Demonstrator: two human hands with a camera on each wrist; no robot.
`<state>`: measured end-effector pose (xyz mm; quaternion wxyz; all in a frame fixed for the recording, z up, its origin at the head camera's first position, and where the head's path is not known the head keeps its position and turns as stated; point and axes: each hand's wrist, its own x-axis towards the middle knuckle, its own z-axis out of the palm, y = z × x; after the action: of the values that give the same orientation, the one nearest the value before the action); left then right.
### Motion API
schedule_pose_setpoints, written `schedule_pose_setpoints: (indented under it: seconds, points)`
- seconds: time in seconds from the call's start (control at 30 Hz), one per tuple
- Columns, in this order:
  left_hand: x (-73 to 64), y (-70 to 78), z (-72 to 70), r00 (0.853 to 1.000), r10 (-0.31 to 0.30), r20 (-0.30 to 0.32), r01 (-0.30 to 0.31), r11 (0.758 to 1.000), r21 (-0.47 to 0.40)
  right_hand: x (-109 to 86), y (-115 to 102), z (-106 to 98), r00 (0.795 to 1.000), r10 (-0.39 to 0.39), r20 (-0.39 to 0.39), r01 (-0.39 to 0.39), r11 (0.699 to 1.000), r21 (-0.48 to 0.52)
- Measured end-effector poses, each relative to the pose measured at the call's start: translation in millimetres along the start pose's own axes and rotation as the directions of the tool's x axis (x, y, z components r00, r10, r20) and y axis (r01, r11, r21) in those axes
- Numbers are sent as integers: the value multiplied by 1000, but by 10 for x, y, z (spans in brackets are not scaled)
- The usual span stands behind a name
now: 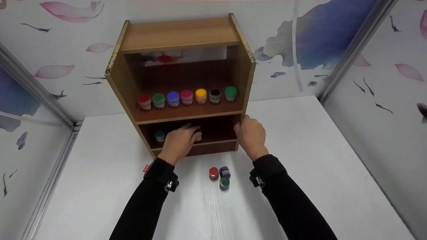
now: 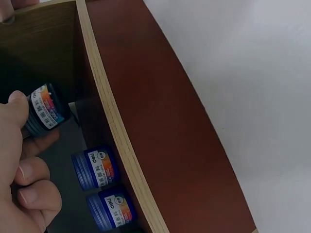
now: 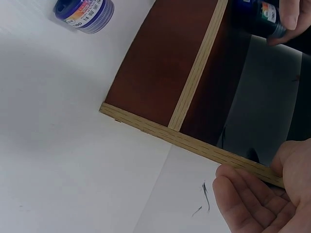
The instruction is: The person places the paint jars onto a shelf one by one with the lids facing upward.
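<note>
In the lower compartment of a small wooden shelf unit [image 1: 180, 35], my left hand [image 1: 178, 142] pinches a small dark-lidded paint jar [image 2: 47, 109] between thumb and fingers. The jar tilts in the left wrist view. Two more paint jars [image 2: 96, 167] stand beside that hand, behind the front rail; a teal-lidded jar [image 1: 160, 135] shows left of it in the head view. My right hand [image 1: 252, 137] grips the unit's right side panel [image 3: 214, 153], thumb inside and fingers outside. Part of the compartment is hidden behind the left hand.
Several paint jars with differently coloured lids stand in a row on the upper shelf [image 1: 190, 116]. On the white table [image 1: 300, 186], a red jar [image 1: 213, 173], a purple jar [image 1: 225, 171] and a green jar [image 1: 224, 183] sit close together between my forearms. Patterned walls surround the table.
</note>
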<state>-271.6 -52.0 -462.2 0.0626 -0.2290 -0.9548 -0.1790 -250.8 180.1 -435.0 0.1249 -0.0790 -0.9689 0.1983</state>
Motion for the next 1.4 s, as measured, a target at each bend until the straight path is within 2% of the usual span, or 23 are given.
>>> schedule_pose_setpoints:
  seconds: [0.33, 0.57, 0.77, 1.13, 1.3, 1.4]
  points:
    - [73, -64, 38, 999, -2, -41, 7, 992, 129, -13, -92, 12, 1000, -10, 5, 10, 1000, 6]
    - [67, -116, 63, 997, 4, -74, 7, 990, 142, 1, -115, 7, 1000, -5, 18, 5, 1000, 8]
    - [73, -123, 62, 999, -24, -43, 30, 988, 150, 3, -100, 12, 1000, -6, 11, 6, 1000, 1]
    - [88, -113, 54, 998, -55, -31, 59, 989, 138, 1, -68, 23, 1000, -20, -8, 20, 1000, 2]
    - [66, -104, -21, 997, -66, -36, 69, 996, 62, -8, -18, 30, 998, -43, -36, 43, 999, -8]
    - [21, -111, -67, 997, -30, -71, 32, 999, 20, -8, 18, 27, 999, -33, -38, 33, 999, -1]
